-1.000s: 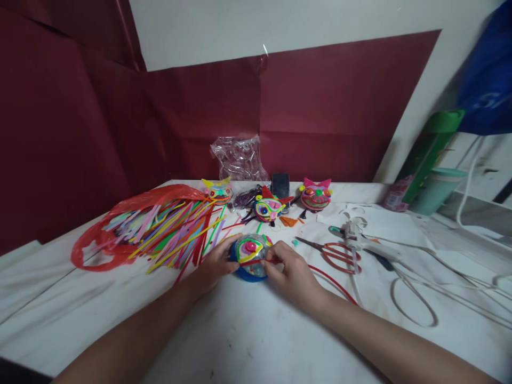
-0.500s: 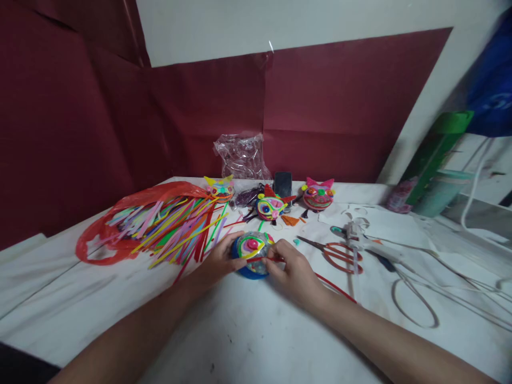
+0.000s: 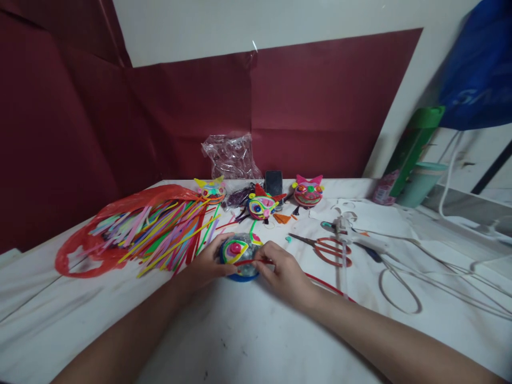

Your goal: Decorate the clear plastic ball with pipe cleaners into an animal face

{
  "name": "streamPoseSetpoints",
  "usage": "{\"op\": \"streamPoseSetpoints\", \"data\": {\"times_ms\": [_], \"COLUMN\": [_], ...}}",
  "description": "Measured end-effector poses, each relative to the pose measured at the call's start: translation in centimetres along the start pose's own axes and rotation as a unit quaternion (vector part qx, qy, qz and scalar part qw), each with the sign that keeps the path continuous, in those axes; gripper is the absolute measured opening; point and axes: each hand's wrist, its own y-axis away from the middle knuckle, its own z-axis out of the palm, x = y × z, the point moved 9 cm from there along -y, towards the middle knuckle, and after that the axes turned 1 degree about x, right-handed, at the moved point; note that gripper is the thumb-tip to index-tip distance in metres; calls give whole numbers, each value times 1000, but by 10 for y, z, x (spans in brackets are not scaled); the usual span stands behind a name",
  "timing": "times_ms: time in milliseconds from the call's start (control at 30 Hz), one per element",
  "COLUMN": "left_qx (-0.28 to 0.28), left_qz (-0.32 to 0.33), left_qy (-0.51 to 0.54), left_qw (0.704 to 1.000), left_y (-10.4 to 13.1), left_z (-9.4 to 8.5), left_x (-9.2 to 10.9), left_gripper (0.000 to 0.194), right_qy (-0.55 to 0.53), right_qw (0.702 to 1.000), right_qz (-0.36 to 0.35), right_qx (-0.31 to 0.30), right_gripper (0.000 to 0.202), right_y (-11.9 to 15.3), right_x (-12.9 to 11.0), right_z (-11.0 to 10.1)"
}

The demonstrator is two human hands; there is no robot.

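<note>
Between my hands is a rounded, partly decorated ball (image 3: 245, 246) with a blue rim, a clear or silvery surface and a yellow, green and pink eye shape. My left hand (image 3: 214, 261) is closed round its left side, the thumb at its front. A red pipe cleaner (image 3: 245, 262) runs across the front of the ball. My right hand (image 3: 276, 266) pinches that strip at the ball's right side, and its tail (image 3: 330, 286) appears to stretch rightward along the table. Orange-handled scissors (image 3: 330, 250) lie right of my right hand.
Finished-looking animal heads, one with red horns (image 3: 262, 205), one pink (image 3: 309, 190), one yellow-eared (image 3: 211, 189), stand behind. Many pipe cleaners (image 3: 168, 229) spill from a red bag (image 3: 66, 261) at left. A glue gun (image 3: 360, 237) with cords, and a phone (image 3: 274, 183), lie beyond.
The whole view has shifted slightly, so everything appears further left. Both hands keep their hold on the ball and the red pipe cleaner, with little other movement.
</note>
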Motion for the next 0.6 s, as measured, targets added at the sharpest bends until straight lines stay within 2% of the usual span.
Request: {"op": "streamPoseSetpoints", "data": {"times_ms": [67, 200, 300, 400, 600], "left_qx": [3, 54, 53, 45, 39], "left_qz": [0, 12, 35, 46, 23], "left_qy": [-4, -83, -114, -98, -42], "left_qw": [1000, 995, 991, 993, 998], "left_y": [1, 4, 4, 2, 2], "left_z": [2, -1, 0, -2, -3], "left_x": [4, 9, 12, 11, 9], "left_gripper": [76, 73, 71, 70, 73], "right_qy": [0, 9, 5, 1, -11], "right_qw": [1000, 1000, 1000, 1000, 1000], "right_qz": [-9, -29, -28, -21, -15], "right_qx": [1, 0, -3, -2, 16], "right_gripper": [12, 14, 14, 13, 15], "right_y": [1, 5, 6, 4, -1], "right_x": [-4, -9, -9, -6, -5], "right_z": [2, 6, 6, 4, -4]}}
